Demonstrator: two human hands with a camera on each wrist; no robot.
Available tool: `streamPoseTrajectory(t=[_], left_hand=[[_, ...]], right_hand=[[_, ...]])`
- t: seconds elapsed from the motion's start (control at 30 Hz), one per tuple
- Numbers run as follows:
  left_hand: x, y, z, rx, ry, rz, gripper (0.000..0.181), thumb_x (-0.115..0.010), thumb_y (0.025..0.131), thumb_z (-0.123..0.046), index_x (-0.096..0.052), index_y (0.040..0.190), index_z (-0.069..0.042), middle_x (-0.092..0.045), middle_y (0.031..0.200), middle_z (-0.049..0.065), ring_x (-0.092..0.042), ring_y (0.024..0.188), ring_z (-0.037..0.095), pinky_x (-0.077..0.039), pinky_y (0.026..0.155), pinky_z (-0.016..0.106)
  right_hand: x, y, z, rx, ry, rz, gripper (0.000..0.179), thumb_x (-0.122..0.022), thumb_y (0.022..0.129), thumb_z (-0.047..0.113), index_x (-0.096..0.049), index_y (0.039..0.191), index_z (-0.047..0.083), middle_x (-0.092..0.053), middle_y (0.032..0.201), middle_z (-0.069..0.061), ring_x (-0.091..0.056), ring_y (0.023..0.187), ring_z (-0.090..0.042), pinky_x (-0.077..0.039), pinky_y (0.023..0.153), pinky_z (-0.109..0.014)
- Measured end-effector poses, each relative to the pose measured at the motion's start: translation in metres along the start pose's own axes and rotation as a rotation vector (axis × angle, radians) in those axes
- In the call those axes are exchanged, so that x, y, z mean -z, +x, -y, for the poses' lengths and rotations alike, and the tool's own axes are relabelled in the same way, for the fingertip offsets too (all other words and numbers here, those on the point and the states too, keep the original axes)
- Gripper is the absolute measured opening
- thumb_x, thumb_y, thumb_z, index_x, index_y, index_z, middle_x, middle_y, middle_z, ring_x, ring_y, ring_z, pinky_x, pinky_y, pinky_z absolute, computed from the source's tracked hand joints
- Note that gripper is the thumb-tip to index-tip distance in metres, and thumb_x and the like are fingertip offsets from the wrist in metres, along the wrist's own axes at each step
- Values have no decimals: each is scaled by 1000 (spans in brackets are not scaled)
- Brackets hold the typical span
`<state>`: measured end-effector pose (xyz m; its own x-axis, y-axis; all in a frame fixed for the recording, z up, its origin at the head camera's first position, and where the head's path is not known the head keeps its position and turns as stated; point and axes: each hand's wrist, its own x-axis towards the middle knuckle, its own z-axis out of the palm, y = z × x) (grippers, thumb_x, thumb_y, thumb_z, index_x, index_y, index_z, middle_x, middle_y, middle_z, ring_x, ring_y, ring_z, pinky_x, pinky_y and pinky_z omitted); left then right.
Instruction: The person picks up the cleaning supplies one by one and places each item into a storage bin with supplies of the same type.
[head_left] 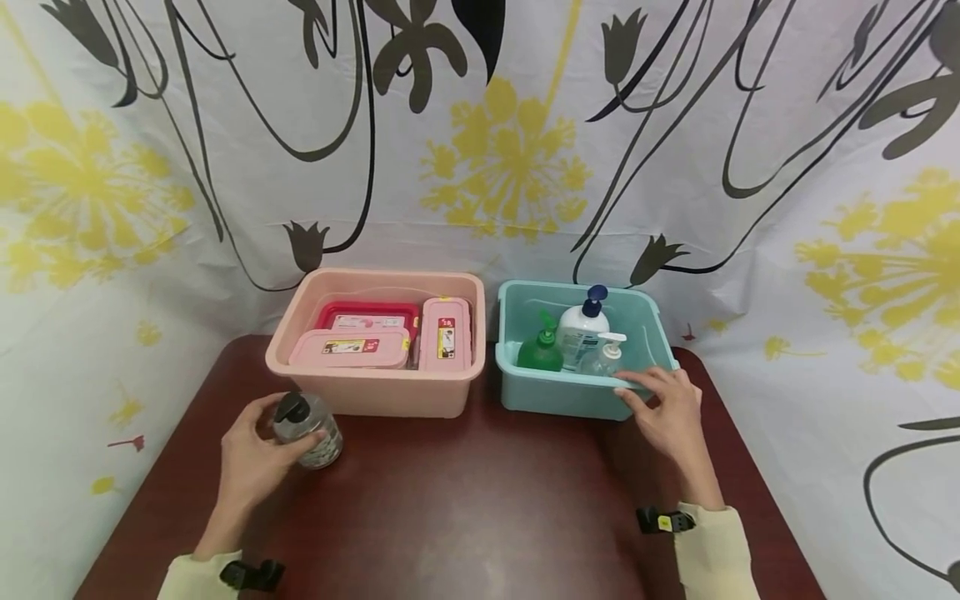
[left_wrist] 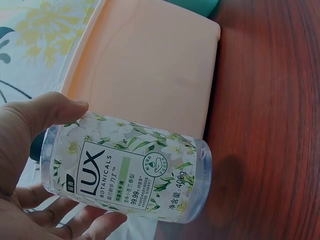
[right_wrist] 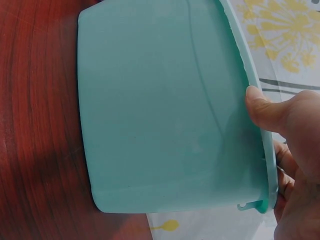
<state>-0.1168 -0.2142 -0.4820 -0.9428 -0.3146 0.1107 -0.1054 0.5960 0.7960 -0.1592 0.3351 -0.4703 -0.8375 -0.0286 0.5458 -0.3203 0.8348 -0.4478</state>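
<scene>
My left hand [head_left: 251, 458] grips a clear hand soap bottle [head_left: 324, 442] with a black pump top, in front of the pink bin. In the left wrist view, the hand soap bottle [left_wrist: 130, 170] lies sideways across the picture, its floral LUX label showing. The thumb and fingers are on opposite sides of its upper part. At the right, my right hand [head_left: 671, 412] pinches the front rim of a teal bin [head_left: 562, 393] near its right corner. The right wrist view has the thumb [right_wrist: 262, 107] on the outer side of that rim, with the other fingers partly hidden behind it.
The pink bin [head_left: 375, 396] contains pink boxes [head_left: 352, 347] and a red box [head_left: 408, 311]. Inside the teal bin stand a green pump bottle [head_left: 540, 357], a white pump bottle with a blue top [head_left: 576, 329] and a clear pump bottle [head_left: 597, 363]. A patterned cloth [head_left: 405, 192] hangs behind the dark table [head_left: 465, 500].
</scene>
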Motion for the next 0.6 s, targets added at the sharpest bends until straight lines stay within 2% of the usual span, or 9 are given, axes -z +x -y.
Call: streamPoseTrajectory(t=[0.1, 0.17, 0.2, 0.27, 0.33, 0.4, 0.6], left_hand=[[-4, -1, -3, -12, -11, 23, 86, -93, 75, -33, -50, 145, -7, -57, 139, 19, -58, 117, 34, -57, 89, 36], [-7, -1, -5, -26, -18, 35, 85, -92, 77, -34, -50, 145, -8, -57, 140, 19, -57, 119, 35, -56, 94, 47], [-8, -2, -5, -33, -21, 40, 84, -92, 77, -33, -50, 145, -8, -57, 140, 18, -57, 119, 34, -56, 94, 46], [-10, -2, -6, -49, -26, 47, 82, -92, 77, -32, -51, 144, -8, -58, 138, 17, -57, 118, 33, -56, 91, 34], [-12, -3, -7, -65, -24, 49, 80, -92, 76, -31, -52, 142, -9, -59, 136, 16, -57, 116, 30, -51, 85, 22], [-15, -3, -8, -81, -25, 53, 80, -93, 76, -31, -53, 141, -9, -60, 135, 15, -56, 114, 28, -46, 80, 14], [-23, -6, -13, -115, -29, 76, 79, -94, 74, -31, -54, 139, -10, -61, 133, 13, -57, 114, 27, -48, 79, 15]], right_hand=[[0, 0, -1, -3, 2, 0, 25, -83, 83, 7, -80, 108, 11, -69, 87, -9, -42, 89, -19, -27, 85, -56], [1, 0, -1, 0, 5, -2, 25, -83, 84, 7, -80, 108, 11, -68, 86, -9, -42, 89, -19, -26, 85, -56], [0, 0, -1, 0, 6, -3, 25, -83, 84, 7, -80, 108, 11, -68, 86, -8, -42, 89, -19, -26, 85, -56], [0, 1, 0, 0, 8, -4, 25, -83, 84, 7, -80, 107, 12, -68, 85, -6, -41, 88, -19, -27, 85, -56], [0, 1, 0, -1, 9, -3, 24, -83, 84, 7, -80, 107, 12, -67, 85, -6, -41, 88, -18, -27, 85, -56], [0, 1, 0, -4, 11, -3, 25, -83, 84, 8, -80, 107, 12, -67, 85, -6, -41, 88, -17, -27, 85, -56], [-1, 0, 0, -14, 10, 2, 25, -83, 84, 8, -80, 108, 11, -68, 86, -8, -41, 89, -17, -27, 86, -56]])
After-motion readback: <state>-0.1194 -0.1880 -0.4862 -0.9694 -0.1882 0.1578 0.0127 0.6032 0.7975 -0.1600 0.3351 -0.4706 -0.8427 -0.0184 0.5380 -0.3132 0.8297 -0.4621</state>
